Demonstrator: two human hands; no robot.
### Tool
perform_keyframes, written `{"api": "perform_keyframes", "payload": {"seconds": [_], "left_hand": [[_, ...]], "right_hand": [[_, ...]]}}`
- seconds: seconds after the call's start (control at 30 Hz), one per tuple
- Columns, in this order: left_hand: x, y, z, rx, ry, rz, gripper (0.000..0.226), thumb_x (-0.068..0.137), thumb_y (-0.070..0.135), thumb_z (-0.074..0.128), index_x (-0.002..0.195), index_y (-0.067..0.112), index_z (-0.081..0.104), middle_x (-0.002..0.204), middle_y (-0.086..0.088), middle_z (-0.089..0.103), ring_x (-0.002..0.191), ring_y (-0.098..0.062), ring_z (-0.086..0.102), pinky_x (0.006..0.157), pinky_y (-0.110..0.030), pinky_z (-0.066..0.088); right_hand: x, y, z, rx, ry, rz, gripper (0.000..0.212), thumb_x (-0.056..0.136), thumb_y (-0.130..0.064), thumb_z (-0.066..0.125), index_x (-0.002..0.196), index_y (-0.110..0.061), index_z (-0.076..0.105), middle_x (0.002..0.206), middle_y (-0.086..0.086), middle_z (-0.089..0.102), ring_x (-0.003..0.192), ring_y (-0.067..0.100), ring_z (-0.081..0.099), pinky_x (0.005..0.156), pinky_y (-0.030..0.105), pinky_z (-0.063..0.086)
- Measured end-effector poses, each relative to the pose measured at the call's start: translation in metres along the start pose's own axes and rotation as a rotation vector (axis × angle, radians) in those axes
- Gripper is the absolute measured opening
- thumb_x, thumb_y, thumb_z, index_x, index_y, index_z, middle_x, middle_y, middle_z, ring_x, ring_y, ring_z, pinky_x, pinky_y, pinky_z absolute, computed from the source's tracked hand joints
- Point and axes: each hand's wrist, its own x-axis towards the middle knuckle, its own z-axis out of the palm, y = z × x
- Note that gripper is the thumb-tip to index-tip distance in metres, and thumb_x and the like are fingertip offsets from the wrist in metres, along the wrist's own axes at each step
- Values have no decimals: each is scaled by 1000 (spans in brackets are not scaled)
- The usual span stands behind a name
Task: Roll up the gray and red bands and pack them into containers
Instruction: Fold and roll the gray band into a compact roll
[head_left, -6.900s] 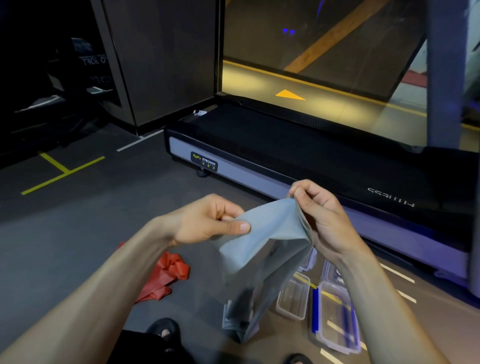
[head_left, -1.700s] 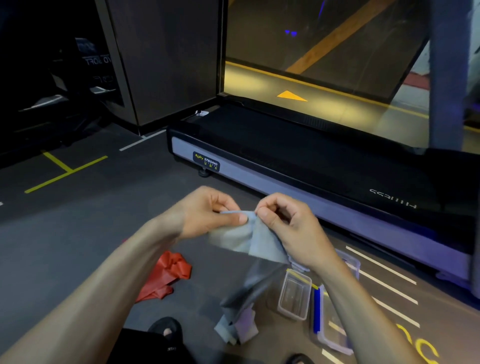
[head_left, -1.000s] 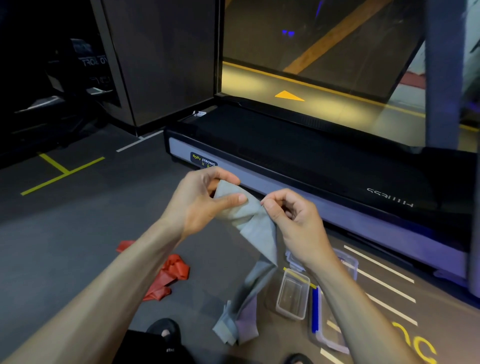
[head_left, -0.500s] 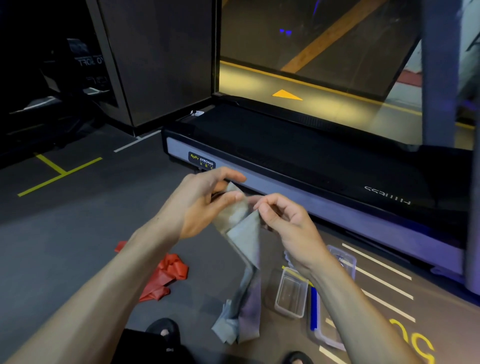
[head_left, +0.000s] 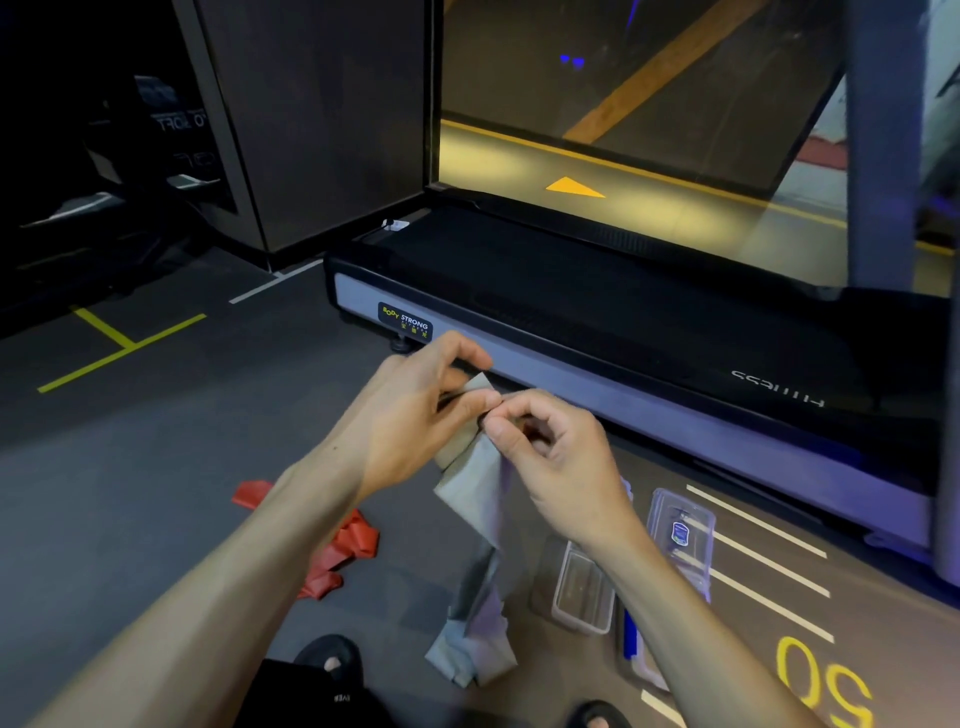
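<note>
Dark gym floor (head_left: 130, 493), treadmill (head_left: 623, 332) ahead.

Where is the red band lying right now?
In the head view, the red band lies crumpled on the dark floor at lower left, partly hidden under the left forearm, left of the hanging gray band.

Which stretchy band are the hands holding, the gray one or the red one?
The gray band. Both hands, left hand and right hand, pinch its top end while the rest hangs down to the floor. The red band lies crumpled on the floor, untouched.
</note>
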Motion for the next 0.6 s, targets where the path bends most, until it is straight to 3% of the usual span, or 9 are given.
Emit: {"api": "perform_keyframes", "payload": {"seconds": [0.07,0.27,0.43,0.6], "left_hand": [[-1,4,2,-38,63,-37,25,97,35,68,116,23,58,82,18,75,71,-3,66,67,-19,47],[-5,14,12,-133,183,-134,22,93,32,74,110,20,66,74,18,74,67,8,65,62,-7,42],[-5,15,14,-170,204,-168,14,92,31,75,91,22,65,75,17,75,74,-1,71,72,-27,55],[-6,13,13,-174,144,-154,14,98,34,69,89,23,65,77,14,76,75,-11,73,72,-42,57]], "right_hand": [[0,-2,1,-16,35,-15,10,95,-19,69,89,-25,73,99,-8,73,94,18,68,81,49,55],[2,-3,-1,-74,85,-77,9,94,-12,71,87,-18,74,103,-11,72,98,17,67,79,26,48],[3,-3,-1,-75,99,-110,7,92,-15,70,87,-15,74,104,-9,72,100,17,68,84,26,50],[3,-2,-3,-95,82,-101,8,93,-13,70,87,-19,73,102,-10,72,100,16,67,84,33,52]]}}
